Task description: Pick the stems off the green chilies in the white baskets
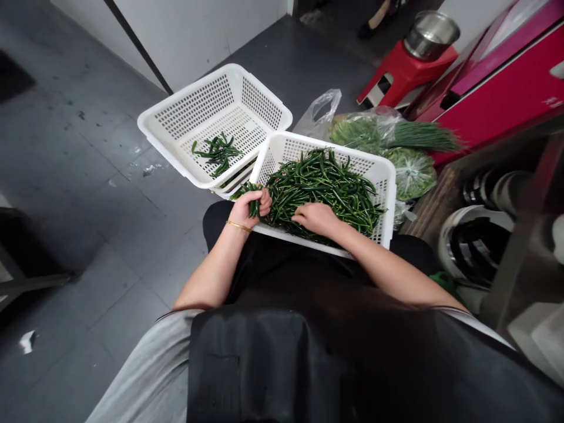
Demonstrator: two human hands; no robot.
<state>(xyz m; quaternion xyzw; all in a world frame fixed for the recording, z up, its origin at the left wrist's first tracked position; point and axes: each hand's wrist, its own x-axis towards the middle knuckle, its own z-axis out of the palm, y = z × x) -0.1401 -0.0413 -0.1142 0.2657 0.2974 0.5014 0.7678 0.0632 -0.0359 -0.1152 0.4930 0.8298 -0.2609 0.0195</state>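
My left hand point(252, 207) is wrapped round a bunch of green chillies, their ends poking out on both sides of the fist, at the left rim of the near white basket point(388, 188). That basket rests on my lap and holds a big heap of long green chillies point(326, 185). Over the near side of the heap, my right hand point(316, 218) touches the chillies with its fingers curled and closed; whatever lies in them is hidden. Beyond my left hand stands a second white basket point(176, 126), where a small pile of green chillies point(218, 151) lies on the bottom.
Clear plastic bags with leafy greens point(409, 170) and a bunch of thin green stalks point(423, 136) lie to the right. Behind them a red stool point(403, 73) bears a metal pot point(432, 35). Pans and bowls point(480, 241) sit on the right. A person's foot point(365, 30) shows at the top.
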